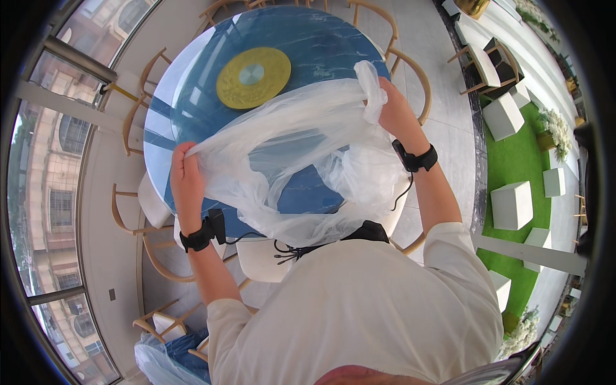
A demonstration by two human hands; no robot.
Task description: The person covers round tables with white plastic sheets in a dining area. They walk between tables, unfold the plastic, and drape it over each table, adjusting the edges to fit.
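A thin translucent white sheet (308, 103), filmy like plastic, is stretched between my two hands. My left hand (187, 168) pinches one edge of it at the left of the round table. At the right, my right hand (395, 108) grips a bunched part, and a twist of it stands up above the fingers. The rest of the sheet hangs in loose folds towards my body, with a gap through which the tabletop shows. Below lies the round blue marble-patterned table (327, 45). A gold disc (231, 91) with a pale round centre rests at the middle of the table.
Wooden-armed chairs (414, 72) with pale seats surround the table. Windows (62, 202) line the left side. To the right are white cube stools (511, 205) on green artificial turf (500, 159). Blue and clear plastic (180, 358) lies by a chair at lower left.
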